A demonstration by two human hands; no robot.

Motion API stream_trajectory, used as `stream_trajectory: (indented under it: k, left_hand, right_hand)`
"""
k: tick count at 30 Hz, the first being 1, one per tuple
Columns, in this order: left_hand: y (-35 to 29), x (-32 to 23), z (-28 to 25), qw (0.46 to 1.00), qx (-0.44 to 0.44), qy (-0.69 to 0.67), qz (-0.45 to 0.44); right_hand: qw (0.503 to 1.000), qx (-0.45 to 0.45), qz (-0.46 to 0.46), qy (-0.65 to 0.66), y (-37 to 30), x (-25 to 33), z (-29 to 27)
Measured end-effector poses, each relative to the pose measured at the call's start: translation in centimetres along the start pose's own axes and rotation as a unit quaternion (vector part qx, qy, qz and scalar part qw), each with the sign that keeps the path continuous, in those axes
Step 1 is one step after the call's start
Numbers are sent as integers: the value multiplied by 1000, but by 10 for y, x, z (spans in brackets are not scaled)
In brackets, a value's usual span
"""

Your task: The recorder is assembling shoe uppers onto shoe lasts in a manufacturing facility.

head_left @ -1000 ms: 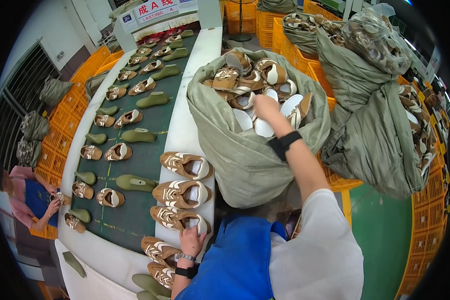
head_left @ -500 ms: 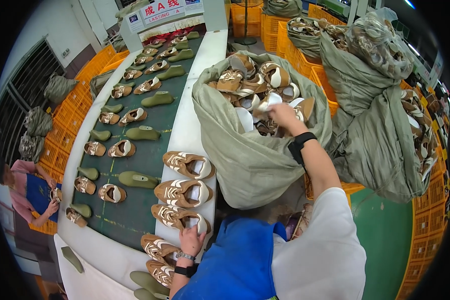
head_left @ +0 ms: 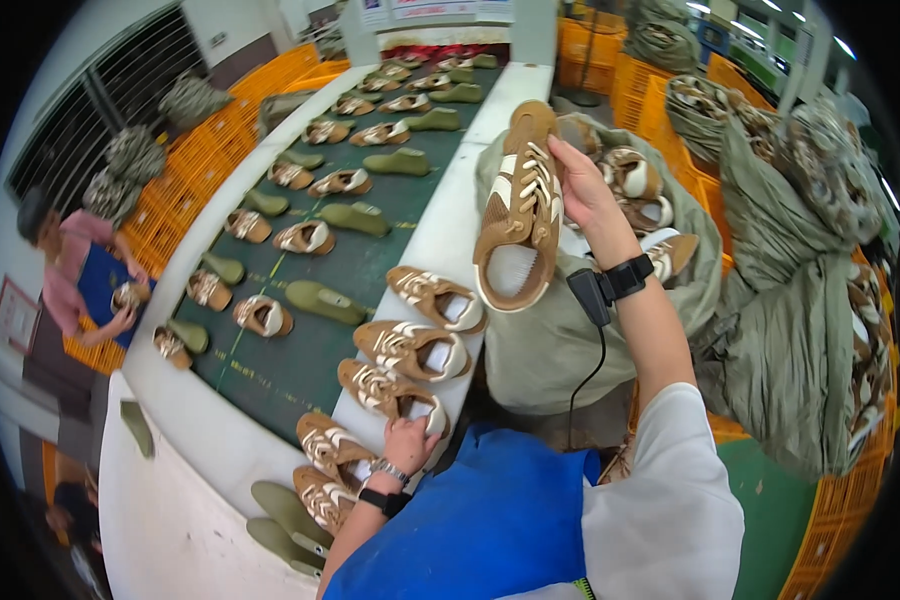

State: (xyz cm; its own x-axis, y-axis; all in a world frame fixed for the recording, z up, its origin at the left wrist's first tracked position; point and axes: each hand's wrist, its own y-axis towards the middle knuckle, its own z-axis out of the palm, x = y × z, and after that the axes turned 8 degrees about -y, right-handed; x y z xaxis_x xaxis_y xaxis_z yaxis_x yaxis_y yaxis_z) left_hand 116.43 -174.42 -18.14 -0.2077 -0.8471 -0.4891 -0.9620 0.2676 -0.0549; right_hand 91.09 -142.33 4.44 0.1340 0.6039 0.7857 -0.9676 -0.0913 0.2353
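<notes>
A brown sneaker upper (head_left: 516,215) with cream stripes and laces is raised in my right hand (head_left: 588,190), toe pointing up and its pale inside facing me. My fingers pinch its side near the toe. Below and behind it stands a green sack (head_left: 560,362) filled with more sneaker uppers. My left hand (head_left: 410,447) grips the heel of another brown sneaker upper (head_left: 375,388), which lies in a row on the white ledge. Matching uppers lie on either side of it: a striped one (head_left: 410,347) beyond and another (head_left: 330,446) nearer me.
To the left, a dark green conveyor (head_left: 300,360) carries rows of sneaker uppers and green shoe lasts (head_left: 325,300). More lasts (head_left: 288,515) lie by the ledge's near end. Stuffed sacks (head_left: 780,350) and orange crates (head_left: 705,200) crowd the right. A co-worker (head_left: 90,270) stands far left.
My right hand has come up out of the sack with a sneaker upper. The left hand stays at the heel of the upper on the ledge. The whole view has shifted.
</notes>
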Motion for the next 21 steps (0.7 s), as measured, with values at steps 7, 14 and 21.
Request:
stream_trajectory:
  k: [7, 14, 21]
  left_hand:
    - [0, 4, 0, 1000, 0, 4, 7]
    - [-2, 4, 0, 1000, 18, -6, -16]
    - [2, 6, 7, 1000, 4, -15, 10]
  right_hand:
    - [869, 231, 182, -399, 40, -152, 59]
    - [551, 414, 73, -721, -20, -207, 73]
    - [354, 458, 42, -814, -93, -178, 57]
